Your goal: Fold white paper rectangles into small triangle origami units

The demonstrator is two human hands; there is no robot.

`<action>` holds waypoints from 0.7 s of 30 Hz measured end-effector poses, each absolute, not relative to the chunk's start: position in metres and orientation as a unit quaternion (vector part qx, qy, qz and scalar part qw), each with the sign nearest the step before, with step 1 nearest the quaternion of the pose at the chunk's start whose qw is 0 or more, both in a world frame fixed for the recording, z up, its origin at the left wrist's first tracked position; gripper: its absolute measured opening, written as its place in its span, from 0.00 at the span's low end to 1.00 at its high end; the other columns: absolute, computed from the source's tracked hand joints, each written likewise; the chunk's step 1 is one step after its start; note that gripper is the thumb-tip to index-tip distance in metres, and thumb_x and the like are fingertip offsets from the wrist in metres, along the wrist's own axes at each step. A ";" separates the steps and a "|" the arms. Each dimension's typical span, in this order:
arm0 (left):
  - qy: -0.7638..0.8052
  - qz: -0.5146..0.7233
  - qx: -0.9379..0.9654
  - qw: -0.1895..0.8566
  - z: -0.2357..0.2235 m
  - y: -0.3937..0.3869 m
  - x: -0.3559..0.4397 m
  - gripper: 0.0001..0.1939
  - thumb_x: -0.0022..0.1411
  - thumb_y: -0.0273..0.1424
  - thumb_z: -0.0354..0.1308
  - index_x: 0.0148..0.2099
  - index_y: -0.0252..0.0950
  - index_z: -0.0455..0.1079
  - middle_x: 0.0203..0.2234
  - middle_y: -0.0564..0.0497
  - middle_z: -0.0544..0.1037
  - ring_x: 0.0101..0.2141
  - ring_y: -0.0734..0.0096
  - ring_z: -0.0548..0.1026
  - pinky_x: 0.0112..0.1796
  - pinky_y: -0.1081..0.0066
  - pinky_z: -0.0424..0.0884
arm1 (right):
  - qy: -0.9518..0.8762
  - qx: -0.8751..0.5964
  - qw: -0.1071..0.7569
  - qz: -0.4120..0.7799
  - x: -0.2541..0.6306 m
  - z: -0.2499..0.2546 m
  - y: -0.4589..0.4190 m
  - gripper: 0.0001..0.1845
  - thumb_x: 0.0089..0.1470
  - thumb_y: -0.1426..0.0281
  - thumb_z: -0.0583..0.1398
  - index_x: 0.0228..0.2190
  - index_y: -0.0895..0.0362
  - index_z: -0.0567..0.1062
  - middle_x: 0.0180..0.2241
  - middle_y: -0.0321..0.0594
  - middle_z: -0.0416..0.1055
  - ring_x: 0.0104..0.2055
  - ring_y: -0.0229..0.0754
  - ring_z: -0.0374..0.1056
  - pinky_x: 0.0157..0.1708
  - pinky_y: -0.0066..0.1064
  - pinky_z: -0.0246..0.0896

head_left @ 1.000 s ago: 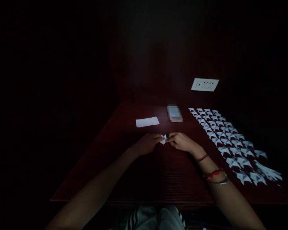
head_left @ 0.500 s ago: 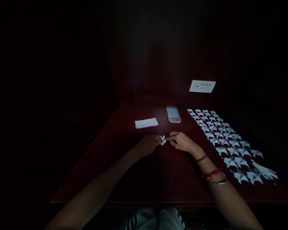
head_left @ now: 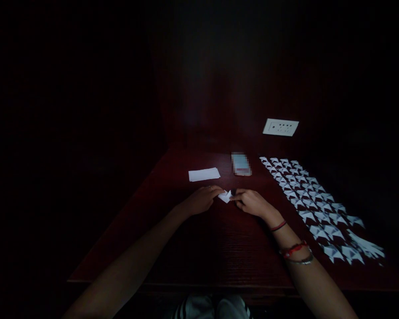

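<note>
A small folded white paper (head_left: 225, 196) with pointed corners lies between my two hands on the dark red table (head_left: 199, 248). My left hand (head_left: 202, 199) grips its left side, thumb and fingers closed at the edge. From the other side my right hand (head_left: 251, 202) has its fingers on the paper's right edge, the rest of the fingers curled in. Just behind the left hand is a stack of white paper sheets (head_left: 204, 174).
Several folded paper shapes (head_left: 307, 216) stand in rows on the right, with narrow white paper strips (head_left: 365, 244) near the front. A phone (head_left: 241, 164) lies at the back, below a wall socket (head_left: 281, 127). The table's front edge runs near my lap.
My left fingers have shifted to the paper's upper left, so more of it shows. The right fingertips sit slightly lower on it. The whole view has tilted up a little.
</note>
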State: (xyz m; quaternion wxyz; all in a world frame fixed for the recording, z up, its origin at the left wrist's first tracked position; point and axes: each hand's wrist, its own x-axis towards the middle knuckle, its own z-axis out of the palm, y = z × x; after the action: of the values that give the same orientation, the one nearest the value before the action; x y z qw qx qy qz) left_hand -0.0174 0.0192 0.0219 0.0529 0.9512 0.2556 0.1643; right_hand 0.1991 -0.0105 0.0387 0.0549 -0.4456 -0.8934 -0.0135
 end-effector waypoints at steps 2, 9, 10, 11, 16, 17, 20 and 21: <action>0.265 0.149 0.952 0.038 0.019 0.020 -0.018 0.25 0.52 0.18 0.43 0.52 0.40 0.52 0.49 0.52 0.58 0.48 0.71 0.57 0.45 0.67 0.55 | -0.882 -0.468 0.050 -0.025 0.203 0.037 -0.009 0.17 0.50 0.71 0.49 0.42 0.50 0.67 0.36 0.39 0.64 0.35 0.37 0.63 0.35 0.27 0.55; 0.220 0.132 0.966 0.037 0.020 0.007 -0.008 0.20 0.56 0.22 0.44 0.51 0.40 0.55 0.49 0.51 0.60 0.49 0.71 0.57 0.48 0.65 0.50 | -0.851 -0.522 0.043 -0.038 0.206 0.036 -0.004 0.16 0.51 0.69 0.48 0.42 0.52 0.67 0.36 0.41 0.62 0.36 0.38 0.63 0.36 0.26 0.55; 0.211 0.140 0.967 0.039 0.023 0.005 -0.007 0.20 0.56 0.21 0.43 0.51 0.41 0.54 0.49 0.52 0.59 0.50 0.71 0.56 0.49 0.65 0.49 | -0.848 -0.527 0.043 -0.041 0.206 0.036 -0.004 0.16 0.52 0.69 0.48 0.42 0.53 0.67 0.37 0.41 0.63 0.37 0.38 0.63 0.36 0.26 0.55; 0.207 0.150 0.966 0.038 0.025 0.004 -0.006 0.22 0.55 0.20 0.43 0.51 0.41 0.53 0.50 0.52 0.58 0.51 0.72 0.53 0.49 0.66 0.49 | -0.844 -0.533 0.043 -0.044 0.207 0.036 -0.004 0.16 0.52 0.70 0.47 0.42 0.53 0.67 0.37 0.41 0.63 0.37 0.38 0.63 0.36 0.26 0.55; 0.211 0.147 0.966 0.022 0.026 0.005 -0.008 0.22 0.55 0.19 0.43 0.52 0.41 0.53 0.53 0.53 0.53 0.54 0.69 0.46 0.50 0.64 0.47 | -0.819 -0.568 0.058 -0.065 0.207 0.040 -0.005 0.17 0.52 0.71 0.46 0.43 0.54 0.66 0.36 0.42 0.64 0.34 0.38 0.63 0.34 0.28 0.55; 0.205 0.131 0.970 0.023 0.024 0.005 -0.008 0.21 0.56 0.21 0.43 0.52 0.41 0.53 0.52 0.53 0.54 0.54 0.69 0.47 0.50 0.63 0.48 | -0.817 -0.569 0.067 -0.065 0.207 0.042 -0.005 0.17 0.52 0.71 0.47 0.43 0.54 0.66 0.36 0.43 0.64 0.34 0.38 0.63 0.34 0.28 0.55; 0.203 0.105 0.973 0.010 0.021 0.004 -0.007 0.18 0.58 0.24 0.42 0.52 0.40 0.53 0.49 0.51 0.59 0.51 0.69 0.53 0.48 0.64 0.51 | -0.824 -0.554 0.105 -0.051 0.205 0.044 -0.005 0.15 0.52 0.71 0.48 0.40 0.57 0.68 0.35 0.43 0.65 0.35 0.38 0.63 0.36 0.27 0.55; 0.209 0.108 0.972 0.001 0.021 0.003 -0.006 0.18 0.58 0.25 0.42 0.52 0.39 0.54 0.49 0.49 0.59 0.50 0.68 0.55 0.48 0.63 0.52 | -0.830 -0.544 0.116 -0.042 0.204 0.044 -0.006 0.15 0.52 0.71 0.48 0.39 0.57 0.69 0.34 0.43 0.65 0.35 0.38 0.62 0.36 0.27 0.55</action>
State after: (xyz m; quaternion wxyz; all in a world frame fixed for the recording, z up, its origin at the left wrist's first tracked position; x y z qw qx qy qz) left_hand -0.0065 0.0028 0.0212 0.0005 0.9719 0.2089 0.1080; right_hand 0.2044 -0.0056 0.0439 0.1164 -0.5437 -0.8301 -0.0418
